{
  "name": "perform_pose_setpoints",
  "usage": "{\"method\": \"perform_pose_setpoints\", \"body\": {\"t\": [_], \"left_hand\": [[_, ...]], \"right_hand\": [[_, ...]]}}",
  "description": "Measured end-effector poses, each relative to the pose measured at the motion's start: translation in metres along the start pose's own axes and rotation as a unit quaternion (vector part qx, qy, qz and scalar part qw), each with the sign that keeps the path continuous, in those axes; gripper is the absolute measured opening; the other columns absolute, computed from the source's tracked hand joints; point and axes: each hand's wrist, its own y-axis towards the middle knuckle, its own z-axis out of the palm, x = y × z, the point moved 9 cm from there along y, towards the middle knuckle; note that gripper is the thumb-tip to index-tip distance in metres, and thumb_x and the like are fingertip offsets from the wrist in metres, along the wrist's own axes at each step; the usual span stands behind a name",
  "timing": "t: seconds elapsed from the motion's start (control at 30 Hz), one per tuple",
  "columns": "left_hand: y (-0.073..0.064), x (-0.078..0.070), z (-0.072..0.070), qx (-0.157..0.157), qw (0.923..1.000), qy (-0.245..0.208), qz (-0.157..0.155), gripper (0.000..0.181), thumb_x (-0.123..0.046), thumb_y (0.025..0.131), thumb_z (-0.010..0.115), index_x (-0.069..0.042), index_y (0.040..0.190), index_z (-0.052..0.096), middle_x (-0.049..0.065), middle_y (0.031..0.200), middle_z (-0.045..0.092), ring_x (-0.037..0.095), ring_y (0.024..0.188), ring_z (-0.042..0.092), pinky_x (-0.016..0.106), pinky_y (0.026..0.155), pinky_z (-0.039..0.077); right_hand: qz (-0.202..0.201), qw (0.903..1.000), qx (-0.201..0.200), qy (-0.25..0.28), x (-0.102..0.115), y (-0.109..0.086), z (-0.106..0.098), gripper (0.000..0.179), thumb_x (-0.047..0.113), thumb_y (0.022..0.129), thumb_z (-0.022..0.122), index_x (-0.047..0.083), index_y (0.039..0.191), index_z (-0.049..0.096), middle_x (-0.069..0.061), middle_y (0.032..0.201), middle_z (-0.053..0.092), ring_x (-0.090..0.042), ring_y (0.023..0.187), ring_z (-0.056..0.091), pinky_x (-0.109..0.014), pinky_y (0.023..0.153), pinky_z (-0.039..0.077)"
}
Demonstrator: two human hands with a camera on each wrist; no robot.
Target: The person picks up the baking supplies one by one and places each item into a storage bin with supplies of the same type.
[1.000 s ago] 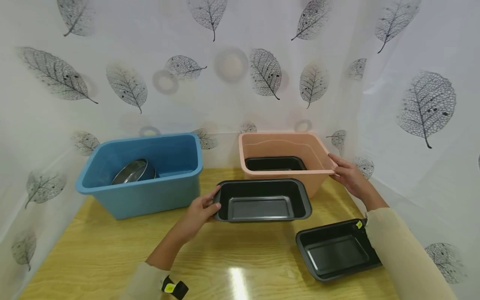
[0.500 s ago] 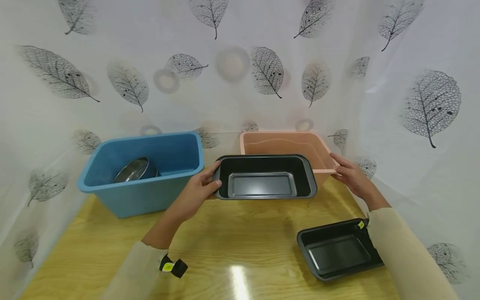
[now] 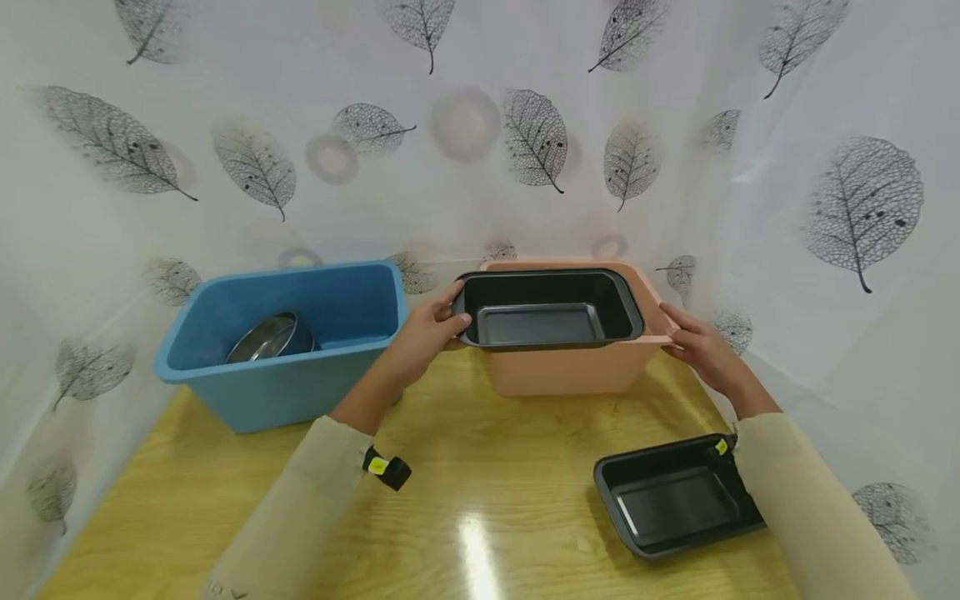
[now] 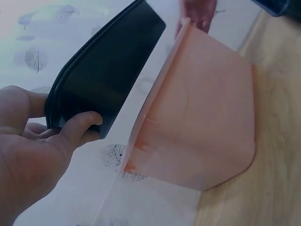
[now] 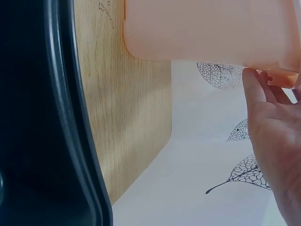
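A black loaf pan [image 3: 540,325] is gripped at its left end by my left hand [image 3: 427,329], thumb inside and fingers behind. It hangs tilted in front of and above the peach plastic bin [image 3: 570,373], covering most of the bin's opening. In the left wrist view the loaf pan [image 4: 108,66] shows its dark side next to the bin's rim. My right hand [image 3: 705,350] grips the bin's right rim; the right wrist view shows the hand [image 5: 277,136] with its fingers at the rim. What lies inside the bin is hidden.
A second black pan [image 3: 675,500] lies on the wooden table [image 3: 450,475] at the right, partly under the right sleeve. At the left stands a blue bin [image 3: 292,392] with a round metal bowl [image 3: 266,337] inside. A leaf-printed curtain [image 3: 465,200] hangs behind.
My left hand has raised the loaf pan and moved it forward over the peach bin, covering the dark pan seen inside it earlier. The right hand stays on the rim.
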Motion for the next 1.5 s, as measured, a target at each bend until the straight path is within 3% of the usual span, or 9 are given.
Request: {"method": "perform_pose_setpoints", "body": {"t": [0.13, 0.2, 0.43, 0.6, 0.77, 0.87, 1.1, 1.37, 1.5], "left_hand": [[0.022, -0.002, 0.002, -0.004, 1.0000, 0.001, 0.002, 0.069, -0.010, 0.106, 0.051, -0.024, 0.163, 0.015, 0.015, 0.160, 0.037, 0.028, 0.134, 0.055, 0.039, 0.098, 0.057], [0.032, -0.002, 0.004, -0.012, 0.9999, 0.008, -0.002, 0.069, -0.010, 0.106, 0.051, -0.025, 0.163, 0.014, 0.015, 0.161, 0.037, 0.029, 0.136, 0.053, 0.041, 0.100, 0.055], [0.063, -0.002, 0.022, -0.022, 0.9998, -0.003, -0.002, 0.070, -0.007, 0.107, 0.048, -0.021, 0.164, 0.009, 0.019, 0.163, 0.030, 0.033, 0.138, 0.051, 0.044, 0.102, 0.054], [0.078, 0.003, 0.029, -0.021, 0.9997, 0.009, -0.005, 0.071, -0.007, 0.107, 0.048, -0.020, 0.164, 0.009, 0.014, 0.168, 0.021, 0.036, 0.137, 0.050, 0.042, 0.104, 0.053], [0.094, 0.010, 0.037, -0.027, 0.9990, 0.032, -0.019, 0.071, -0.007, 0.106, 0.049, -0.017, 0.164, 0.009, 0.006, 0.171, 0.003, 0.035, 0.144, 0.041, 0.050, 0.109, 0.047], [0.102, 0.017, 0.043, -0.026, 0.9974, 0.058, -0.033, 0.071, -0.010, 0.106, 0.050, -0.018, 0.164, 0.009, 0.008, 0.171, 0.008, 0.032, 0.146, 0.039, 0.050, 0.109, 0.047], [0.117, 0.025, 0.054, -0.022, 0.9914, 0.124, -0.034, 0.073, -0.019, 0.106, 0.054, -0.014, 0.164, 0.009, 0.017, 0.163, 0.031, 0.029, 0.134, 0.055, 0.045, 0.104, 0.052], [0.125, 0.025, 0.061, -0.024, 0.9813, 0.188, -0.036, 0.074, -0.021, 0.106, 0.056, -0.009, 0.163, 0.011, 0.013, 0.166, 0.025, 0.028, 0.133, 0.055, 0.042, 0.105, 0.052], [0.128, 0.026, 0.062, -0.030, 0.9747, 0.216, -0.047, 0.074, -0.023, 0.105, 0.056, -0.009, 0.163, 0.013, 0.010, 0.167, 0.024, 0.028, 0.137, 0.051, 0.041, 0.112, 0.047]], "right_hand": [[0.005, 0.9996, -0.003, -0.028, -0.001, -0.001, -0.003, 0.063, 0.023, 0.111, 0.040, 0.010, 0.163, 0.006, -0.020, 0.168, -0.012, 0.004, 0.130, 0.050, -0.011, 0.095, 0.050], [0.009, 0.9994, -0.004, -0.034, -0.002, -0.001, -0.004, 0.063, 0.024, 0.111, 0.040, 0.012, 0.163, 0.006, -0.020, 0.168, -0.011, -0.008, 0.143, 0.041, -0.010, 0.096, 0.049], [0.021, 0.9986, -0.003, -0.049, -0.004, -0.001, -0.005, 0.063, 0.028, 0.111, 0.039, 0.016, 0.164, 0.007, -0.018, 0.169, -0.008, -0.014, 0.146, 0.038, -0.010, 0.099, 0.047], [0.025, 0.9984, 0.004, -0.051, -0.004, 0.002, -0.003, 0.064, 0.031, 0.111, 0.039, 0.018, 0.164, 0.006, -0.017, 0.169, -0.007, -0.042, 0.152, 0.017, -0.013, 0.103, 0.045], [0.029, 0.9988, -0.001, -0.040, -0.006, 0.002, -0.004, 0.063, 0.030, 0.111, 0.039, 0.018, 0.164, 0.007, -0.013, 0.170, -0.006, -0.039, 0.152, 0.017, -0.014, 0.103, 0.046], [0.028, 0.9991, -0.005, -0.032, -0.006, 0.003, -0.005, 0.063, 0.030, 0.111, 0.040, 0.018, 0.164, 0.008, -0.011, 0.170, -0.007, -0.038, 0.153, 0.015, -0.011, 0.100, 0.046], [0.025, 0.9993, -0.005, -0.029, -0.006, 0.004, -0.005, 0.062, 0.026, 0.111, 0.040, 0.016, 0.164, 0.008, -0.012, 0.170, -0.008, -0.042, 0.153, 0.011, -0.012, 0.101, 0.047], [0.033, 0.9987, -0.011, -0.037, -0.006, 0.003, -0.005, 0.062, 0.028, 0.111, 0.039, 0.019, 0.164, 0.009, -0.011, 0.170, -0.006, -0.041, 0.153, 0.015, -0.015, 0.105, 0.046], [0.039, 0.9987, -0.014, -0.029, -0.006, 0.002, -0.004, 0.062, 0.026, 0.111, 0.040, 0.019, 0.164, 0.009, -0.012, 0.170, -0.006, -0.041, 0.153, 0.016, -0.014, 0.102, 0.047]]}}
